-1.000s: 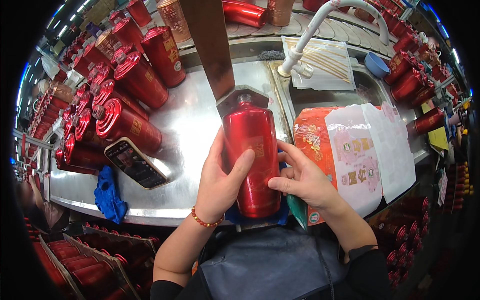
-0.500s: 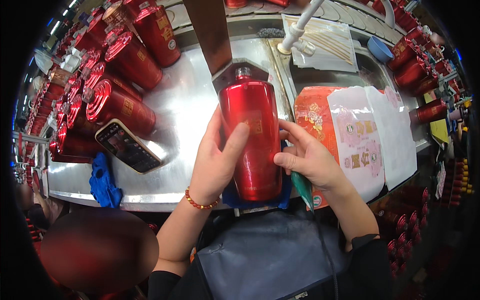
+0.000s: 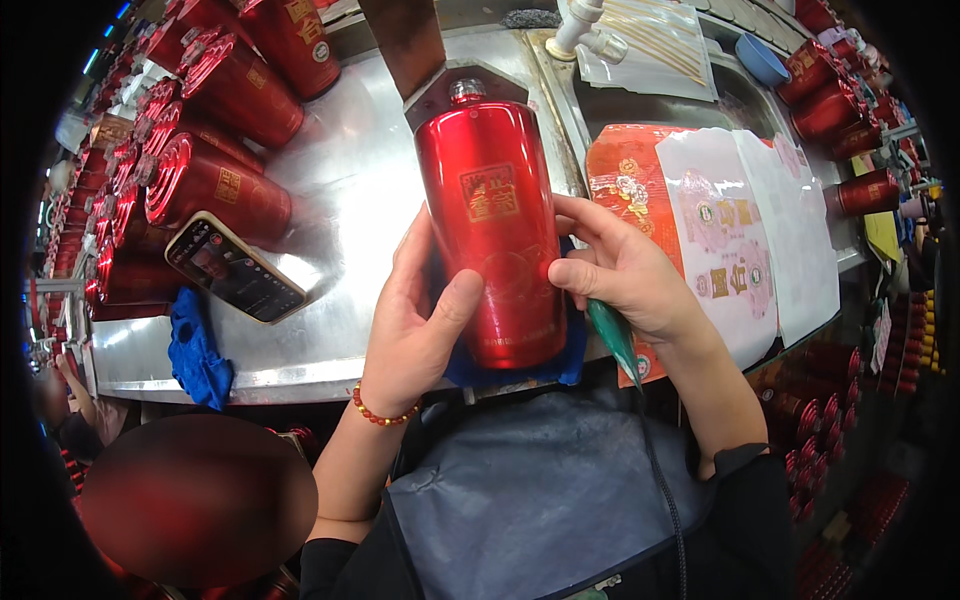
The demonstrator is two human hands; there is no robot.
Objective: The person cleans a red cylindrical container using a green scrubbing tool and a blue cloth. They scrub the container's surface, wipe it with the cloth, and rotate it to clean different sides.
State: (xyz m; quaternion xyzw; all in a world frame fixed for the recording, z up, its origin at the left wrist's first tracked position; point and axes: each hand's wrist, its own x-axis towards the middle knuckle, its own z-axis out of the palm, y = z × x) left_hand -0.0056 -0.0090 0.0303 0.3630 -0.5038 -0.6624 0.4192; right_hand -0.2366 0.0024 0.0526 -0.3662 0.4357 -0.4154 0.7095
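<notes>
A glossy red bottle (image 3: 490,260) with a gold emblem lies before me, its clear-topped neck away from me. Along its left side my left hand (image 3: 415,310) is wrapped, thumb on the front. My right hand (image 3: 625,265) closes on the right side, its thumb at the bottle's edge and some fingertips hidden behind it. Below that hand's thumb sticks out a green tapered thing (image 3: 613,338), its upper end hidden in the hand. Beneath the bottle lies a blue cloth (image 3: 570,362), mostly covered.
Several red bottles (image 3: 225,185) stand at the left of the metal worktop (image 3: 350,150), beside a phone (image 3: 235,270) and a crumpled blue cloth (image 3: 198,350). Right are printed sheets (image 3: 720,240), a white pipe (image 3: 575,30), bagged sticks (image 3: 650,50) and a blue bowl (image 3: 762,60).
The bottle's front has turned so that its gold emblem shows in full. My left thumb has slid nearer the bottle's base. The whole view has shifted slightly.
</notes>
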